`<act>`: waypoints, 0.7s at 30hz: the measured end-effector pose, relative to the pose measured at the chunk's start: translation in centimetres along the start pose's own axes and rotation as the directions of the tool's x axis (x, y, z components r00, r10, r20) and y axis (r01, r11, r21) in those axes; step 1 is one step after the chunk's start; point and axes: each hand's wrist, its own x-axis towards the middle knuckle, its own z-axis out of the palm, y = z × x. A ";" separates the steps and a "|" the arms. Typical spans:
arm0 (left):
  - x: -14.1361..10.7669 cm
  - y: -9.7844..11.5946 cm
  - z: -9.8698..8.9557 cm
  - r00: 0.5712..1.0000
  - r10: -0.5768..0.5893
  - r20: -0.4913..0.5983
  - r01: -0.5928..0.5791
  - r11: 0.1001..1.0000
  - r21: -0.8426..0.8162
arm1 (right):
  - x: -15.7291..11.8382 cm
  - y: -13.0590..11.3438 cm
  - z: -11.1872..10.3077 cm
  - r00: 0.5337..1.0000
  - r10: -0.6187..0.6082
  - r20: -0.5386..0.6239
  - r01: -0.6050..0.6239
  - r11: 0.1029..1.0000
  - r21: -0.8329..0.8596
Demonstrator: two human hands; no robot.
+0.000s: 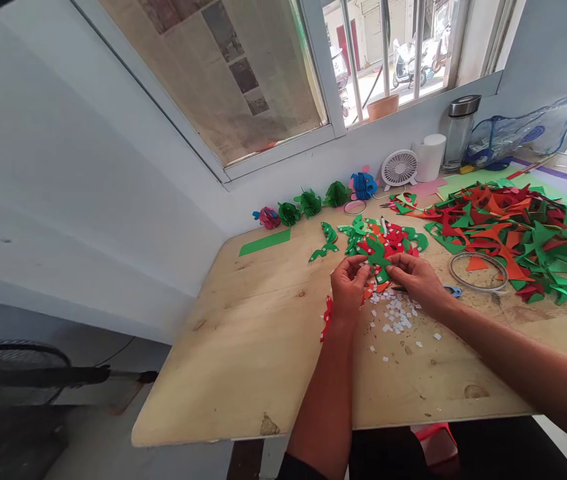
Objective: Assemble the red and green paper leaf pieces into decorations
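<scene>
Between my two hands is a green paper cutout with small white squares on it. My left hand pinches its left edge, and my right hand pinches its right edge. Just behind lies a heap of green, red and orange cutouts. Small white paper squares are scattered in front of my hands. Blue-handled scissors lie partly under my right hand. A red cutout rests beside my left wrist, and green cutouts lie farther back on the left.
A large pile of red and green scraps covers the table's right side, with a tape roll before it. Along the wall stand folded paper figures, a small fan, a white cylinder and a glass bottle.
</scene>
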 end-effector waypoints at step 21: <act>0.7 -1.9 -0.3 0.991 0.019 0.136 -0.026 0.998 0.049 | -0.3 -0.6 0.1 0.999 -0.051 -0.005 0.051 0.999 0.005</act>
